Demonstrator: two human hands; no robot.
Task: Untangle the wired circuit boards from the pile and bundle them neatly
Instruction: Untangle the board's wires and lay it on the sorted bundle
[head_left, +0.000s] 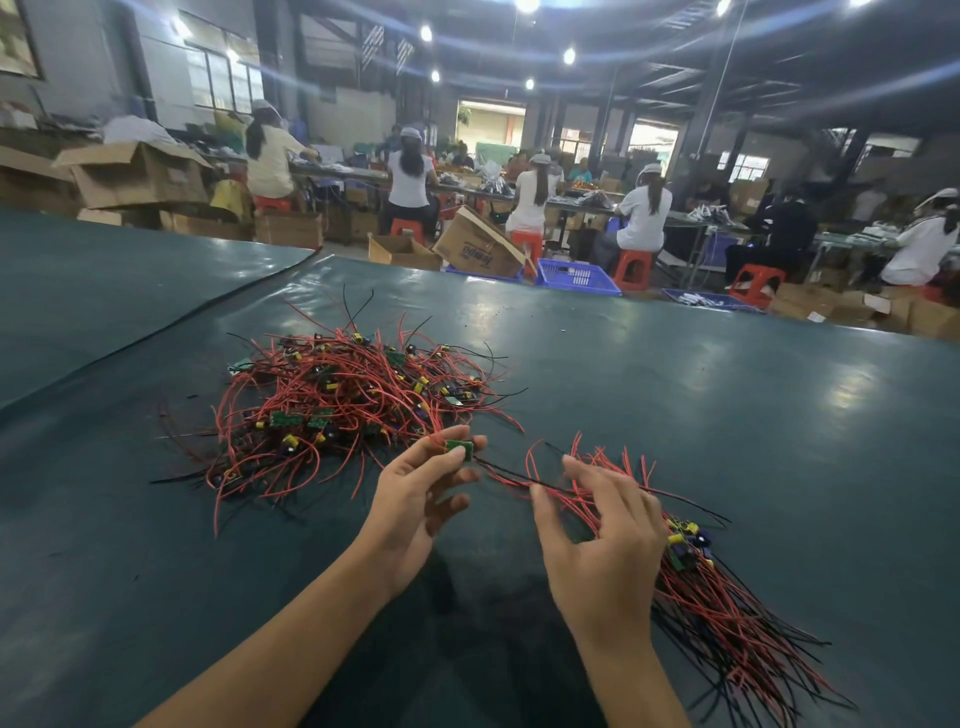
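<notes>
A small green circuit board (460, 450) is pinched between the thumb and fingertips of the left hand (415, 499), lifted just above the table at the near right edge of the pile (337, 405). Thin red and black wires (506, 475) are led from the board rightward to the right hand (602, 540). That hand is held with fingers spread and loosely curved over the wires; the thumb tip is set against them, but whether they are actually pinched cannot be told.

The pile is spread to the left of the hands: a tangle of red and black wires dotted with green boards and yellow parts. To the right, partly hidden beneath the right hand, a sorted bundle (722, 608) is laid with its boards gathered together near the hand and its wires fanned towards the near right corner.

Everything is laid on a dark green table cover (701, 395). Beyond the table, workers (644, 213) are seated on red stools (631, 267) at long benches, with cardboard boxes (140, 176) and a blue crate (571, 275) on the floor.
</notes>
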